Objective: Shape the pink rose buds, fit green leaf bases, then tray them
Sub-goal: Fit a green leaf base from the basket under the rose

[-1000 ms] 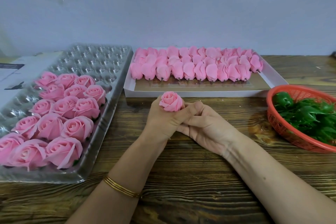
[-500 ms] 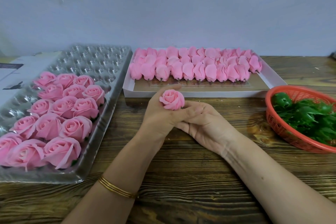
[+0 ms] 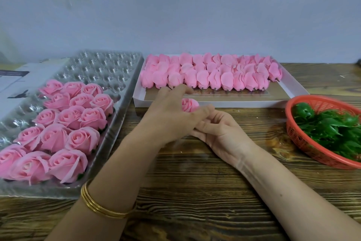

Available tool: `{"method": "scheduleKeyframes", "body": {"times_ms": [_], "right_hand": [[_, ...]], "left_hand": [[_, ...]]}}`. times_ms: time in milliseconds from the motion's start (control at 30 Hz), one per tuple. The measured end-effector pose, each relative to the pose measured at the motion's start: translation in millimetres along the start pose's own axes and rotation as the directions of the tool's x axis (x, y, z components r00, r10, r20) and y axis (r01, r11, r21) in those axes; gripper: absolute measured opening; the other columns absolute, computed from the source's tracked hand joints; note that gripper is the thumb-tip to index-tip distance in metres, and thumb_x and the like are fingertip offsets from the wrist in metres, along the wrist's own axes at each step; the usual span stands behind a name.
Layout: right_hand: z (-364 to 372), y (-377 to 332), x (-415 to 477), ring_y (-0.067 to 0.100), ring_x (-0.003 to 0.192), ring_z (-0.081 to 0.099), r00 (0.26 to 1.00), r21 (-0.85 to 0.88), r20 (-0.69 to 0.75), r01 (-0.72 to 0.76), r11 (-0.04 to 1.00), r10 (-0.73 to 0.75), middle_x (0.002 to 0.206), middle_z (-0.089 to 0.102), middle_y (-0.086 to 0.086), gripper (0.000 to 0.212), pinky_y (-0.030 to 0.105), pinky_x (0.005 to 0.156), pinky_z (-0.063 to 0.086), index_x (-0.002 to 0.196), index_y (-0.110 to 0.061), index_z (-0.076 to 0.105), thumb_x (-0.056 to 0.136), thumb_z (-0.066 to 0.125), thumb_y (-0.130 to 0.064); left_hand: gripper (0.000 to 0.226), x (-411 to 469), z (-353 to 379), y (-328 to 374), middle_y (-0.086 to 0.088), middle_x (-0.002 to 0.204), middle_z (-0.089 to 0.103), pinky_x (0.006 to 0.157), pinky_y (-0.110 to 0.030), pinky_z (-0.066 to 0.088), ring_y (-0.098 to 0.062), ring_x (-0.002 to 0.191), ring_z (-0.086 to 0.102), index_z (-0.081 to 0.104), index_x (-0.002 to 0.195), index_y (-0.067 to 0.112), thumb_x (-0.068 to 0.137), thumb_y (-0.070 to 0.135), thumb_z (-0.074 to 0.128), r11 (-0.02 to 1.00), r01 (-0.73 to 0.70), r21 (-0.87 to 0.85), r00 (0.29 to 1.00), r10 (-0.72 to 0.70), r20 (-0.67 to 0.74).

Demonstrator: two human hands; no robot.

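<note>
A pink rose bud (image 3: 189, 104) is up off the table at the centre, in front of the white box. My left hand (image 3: 172, 112) curls round it from the left, thumb against its right side and fingers arched over the top, blurred. My right hand (image 3: 221, 131) lies palm up just below, its fingers curled in under the bud's base, with the tips hidden behind my left hand. Shaped roses (image 3: 64, 123) fill the near half of the clear plastic tray (image 3: 117, 76). Green leaf bases (image 3: 330, 125) lie in the red basket (image 3: 293, 133).
A white box (image 3: 293, 88) at the back holds rows of unshaped pink buds (image 3: 211, 74). The tray's far cells hold nothing. A white carton (image 3: 17, 80) lies at the far left. Bare wooden table (image 3: 195, 192) stretches in front of my hands.
My left hand has loosened from a fist round the bud and its fingers have spread up over it. Both hands and the bud have shifted slightly away from me. The right hand keeps its place beneath.
</note>
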State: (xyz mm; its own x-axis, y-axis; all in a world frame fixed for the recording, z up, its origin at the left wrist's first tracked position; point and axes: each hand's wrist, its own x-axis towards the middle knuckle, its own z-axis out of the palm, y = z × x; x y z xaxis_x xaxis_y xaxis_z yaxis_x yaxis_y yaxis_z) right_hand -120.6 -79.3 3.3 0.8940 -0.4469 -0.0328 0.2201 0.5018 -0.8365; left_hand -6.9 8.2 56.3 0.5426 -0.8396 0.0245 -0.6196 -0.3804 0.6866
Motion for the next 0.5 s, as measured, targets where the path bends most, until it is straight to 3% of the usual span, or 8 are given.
{"method": "scheduleKeyframes", "body": {"times_ms": [133, 267, 367, 500], "right_hand": [[-1, 1, 1, 0.020, 0.080, 0.073, 0.999, -0.009, -0.009, 0.031, 0.999, -0.031, 0.081, 0.075, 0.012, 0.021, 0.026, 0.074, 0.058, 0.074, -0.008, 0.078, 0.071, 0.061, 0.006], [0, 1, 0, 0.017, 0.073, 0.073, 0.999, -0.025, -0.008, 0.047, 0.999, -0.047, 0.073, 0.073, 0.009, 0.023, 0.025, 0.071, 0.058, 0.066, -0.011, 0.075, 0.071, 0.061, 0.006], [-1, 2, 0, 0.016, 0.074, 0.072, 0.999, -0.018, -0.007, 0.051, 0.999, -0.051, 0.075, 0.073, 0.009, 0.017, 0.023, 0.070, 0.057, 0.081, -0.003, 0.071, 0.070, 0.061, 0.005], [-1, 4, 2, 0.014, 0.073, 0.072, 0.998, -0.054, -0.038, 0.057, 0.997, -0.059, 0.076, 0.074, 0.008, 0.028, 0.022, 0.070, 0.057, 0.091, 0.001, 0.068, 0.064, 0.063, 0.005]], "left_hand": [[0.045, 5, 3, 7, 0.001, 0.110, 0.049, 0.082, -0.030, 0.035, -0.018, 0.101, 0.046, 0.051, 0.111, 0.029, 0.082, 0.062, 0.059, 0.975, -0.022, 0.221, 0.996, 0.002, 0.088], [0.034, 5, 7, 6, 0.001, 0.100, 0.051, 0.077, -0.032, 0.033, -0.021, 0.094, 0.047, 0.046, 0.103, 0.025, 0.089, 0.054, 0.057, 0.967, -0.055, 0.248, 0.998, 0.048, 0.033], [0.027, 4, 8, 5, 0.005, 0.095, 0.050, 0.074, -0.032, 0.032, -0.019, 0.089, 0.047, 0.041, 0.100, 0.030, 0.091, 0.050, 0.058, 0.964, -0.086, 0.250, 0.996, 0.087, 0.005], [0.024, 5, 11, 4, 0.013, 0.084, 0.044, 0.069, -0.031, 0.030, -0.013, 0.081, 0.045, 0.042, 0.095, 0.030, 0.091, 0.045, 0.060, 0.969, -0.114, 0.218, 0.993, 0.113, 0.015]]}}
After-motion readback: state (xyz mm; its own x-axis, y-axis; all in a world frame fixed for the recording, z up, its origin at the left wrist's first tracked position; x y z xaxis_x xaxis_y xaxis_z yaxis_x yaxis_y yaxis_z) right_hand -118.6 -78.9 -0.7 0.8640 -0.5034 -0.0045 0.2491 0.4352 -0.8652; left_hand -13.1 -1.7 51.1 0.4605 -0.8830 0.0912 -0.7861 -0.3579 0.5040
